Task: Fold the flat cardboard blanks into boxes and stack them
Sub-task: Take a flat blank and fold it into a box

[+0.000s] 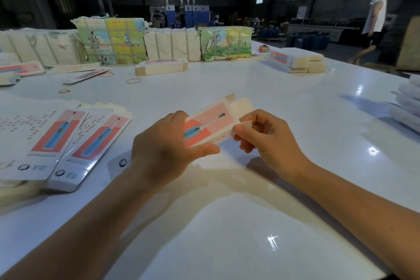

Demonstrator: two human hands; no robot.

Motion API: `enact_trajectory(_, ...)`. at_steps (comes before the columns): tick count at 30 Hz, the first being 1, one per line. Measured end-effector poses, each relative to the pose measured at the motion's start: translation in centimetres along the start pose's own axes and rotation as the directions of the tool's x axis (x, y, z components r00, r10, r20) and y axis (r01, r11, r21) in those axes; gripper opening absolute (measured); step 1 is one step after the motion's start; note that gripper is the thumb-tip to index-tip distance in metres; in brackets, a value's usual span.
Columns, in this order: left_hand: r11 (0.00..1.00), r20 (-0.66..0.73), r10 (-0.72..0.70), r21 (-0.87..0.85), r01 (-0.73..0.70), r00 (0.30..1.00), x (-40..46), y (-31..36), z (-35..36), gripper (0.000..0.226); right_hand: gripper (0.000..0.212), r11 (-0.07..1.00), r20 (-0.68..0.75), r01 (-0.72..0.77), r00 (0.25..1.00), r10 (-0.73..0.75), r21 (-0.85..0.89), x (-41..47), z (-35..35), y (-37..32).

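Lying left of the held box (pixel 209 124), flat blanks (pixel 45 141) crowd the table (pixel 227 223).

There is only one view, from the camera on my head. It looks forward and down across the white table (pixel 284 107), wide enough to bend the edges. My forearms come in from the bottom corners, and my left hand (pixel 163 143) and right hand (pixel 268 141) sit near the lens at the middle. Past the far table edge it faces into the dim hall, where a person (pixel 375 20) stands well off at the upper right.
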State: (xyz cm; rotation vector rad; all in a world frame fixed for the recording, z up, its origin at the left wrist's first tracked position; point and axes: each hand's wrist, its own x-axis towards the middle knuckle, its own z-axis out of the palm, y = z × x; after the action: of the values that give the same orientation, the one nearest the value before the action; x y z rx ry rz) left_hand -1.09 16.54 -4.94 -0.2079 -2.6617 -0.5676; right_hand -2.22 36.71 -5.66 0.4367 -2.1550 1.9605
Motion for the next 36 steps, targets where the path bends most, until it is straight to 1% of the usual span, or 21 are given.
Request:
enact_trajectory(1,1.000,-0.013,0.002,0.012,-0.002,1.000,0.0,0.0,0.0,0.075,0.009,1.000,-0.021,0.012,1.000,-0.012,-0.010,-0.1,0.1,0.0)
enact_trajectory(3,1.000,-0.042,-0.004,0.022,0.005,0.999,0.1,-0.1,0.0,0.067,0.009,0.995,-0.115,0.060,0.991,-0.068,-0.078,-0.2,0.1,0.1)
enact_trajectory(5,1.000,-0.065,-0.019,0.023,0.020,0.998,0.2,-0.1,0.1,0.060,0.012,0.983,-0.233,0.126,0.960,-0.155,-0.134,-0.1,0.0,-0.2)
enact_trajectory(7,0.999,-0.082,-0.031,0.024,0.033,0.996,0.3,-0.1,0.1,0.059,0.019,0.973,-0.282,0.185,0.934,-0.219,-0.140,-0.2,-0.1,-0.6)
enact_trajectory(9,0.999,-0.087,-0.039,0.024,0.041,0.995,0.3,-0.1,0.2,0.062,0.028,0.966,-0.252,0.220,0.935,-0.248,-0.134,-0.5,0.3,-0.9)
enact_trajectory(11,0.999,-0.083,-0.038,0.023,0.040,0.996,0.3,-0.2,0.3,0.067,0.032,0.968,-0.218,0.227,0.944,-0.246,-0.111,-0.7,0.7,-1.0)
enact_trajectory(14,0.999,-0.090,-0.047,0.014,0.049,0.995,0.4,-0.4,0.3,0.068,0.033,0.979,-0.236,0.202,0.950,-0.204,-0.035,-0.7,0.9,-0.9)
enact_trajectory(17,0.999,-0.103,-0.031,0.036,0.034,0.994,0.3,-0.2,0.6,0.068,0.041,0.988,-0.224,0.154,0.964,-0.144,0.026,-0.8,1.2,-0.5)
enact_trajectory(22,0.997,-0.123,0.000,0.082,0.010,0.992,0.2,0.6,1.0,0.072,0.050,0.992,-0.174,0.121,0.977,-0.124,-0.024,-1.0,1.6,-0.2)
enact_trajectory(25,0.997,-0.125,0.030,0.077,-0.020,0.992,0.1,0.6,1.1,0.081,0.057,0.992,-0.149,0.110,0.982,-0.119,-0.063,-0.9,1.3,-0.4)
enact_trajectory(28,0.992,-0.130,0.084,0.100,-0.072,0.988,-0.2,0.7,1.3,0.086,0.064,0.996,-0.115,0.042,0.992,-0.051,-0.079,-0.8,1.2,-0.5)
enact_trajectory(30,0.985,-0.137,0.121,0.142,-0.101,0.983,-0.3,0.7,1.5,0.087,0.063,0.996,-0.094,0.001,0.995,-0.010,-0.094,-0.6,1.2,-0.3)
enact_trajectory(31,0.982,-0.135,0.128,0.157,-0.107,0.983,-0.3,0.7,1.6,0.087,0.058,0.994,-0.096,-0.009,0.995,-0.001,-0.106,-0.6,1.2,-0.2)
enact_trajectory(34,0.981,-0.127,0.120,0.167,-0.098,0.985,-0.3,0.8,1.6,0.089,0.038,0.996,-0.141,-0.001,0.990,-0.013,-0.093,-0.5,1.1,-0.3)
enact_trajectory(36,0.983,-0.137,0.118,0.155,-0.096,0.984,-0.4,0.9,1.6,0.087,0.021,0.995,-0.151,0.030,0.988,-0.044,-0.094,-0.5,1.1,-0.5)
